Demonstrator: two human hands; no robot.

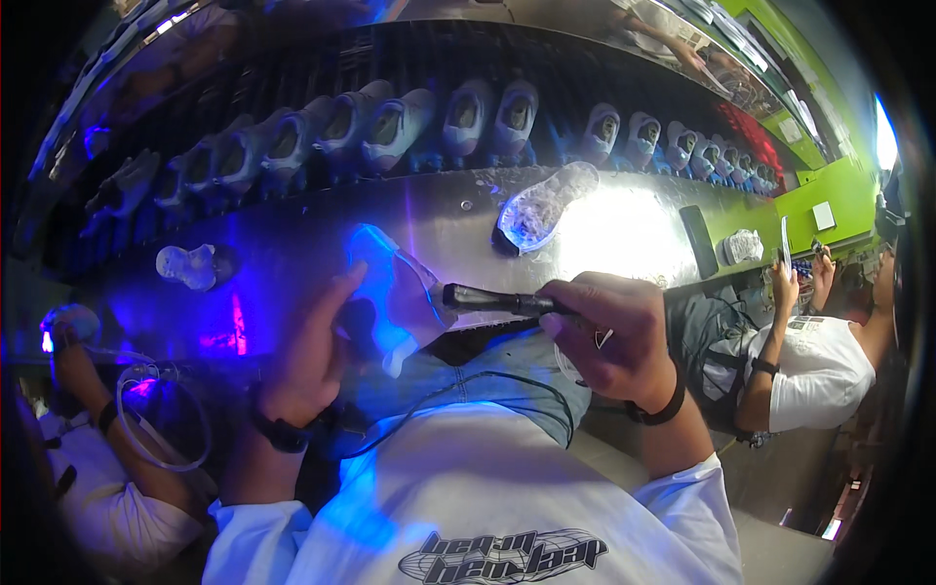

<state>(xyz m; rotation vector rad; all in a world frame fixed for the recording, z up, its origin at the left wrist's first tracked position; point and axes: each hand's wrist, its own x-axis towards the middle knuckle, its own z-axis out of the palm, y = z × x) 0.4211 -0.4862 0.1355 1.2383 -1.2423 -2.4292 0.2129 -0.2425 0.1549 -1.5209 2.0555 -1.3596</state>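
Observation:
My left hand [314, 353] grips a pale shoe piece, its shape like a sole or upper [388, 297], tilted up and lit blue; which of the two I cannot tell. In my right hand [624, 336] is a brush with a dark handle [492, 299], held level. Its tip meets the right side of the shoe piece, and the bristles are hard to make out. Beyond my hands, a sole-shaped piece [544, 207] with a whitish, crumpled-looking inside lies on the metal worktop [448, 229].
Several white shoes [398, 127] stand in a long row behind the worktop. A small white lumpy item [187, 266] lies at left, a dark bar [697, 242] and crumpled white item [744, 246] at right. Co-workers sit on both sides; a clear hose [161, 458] loops at left.

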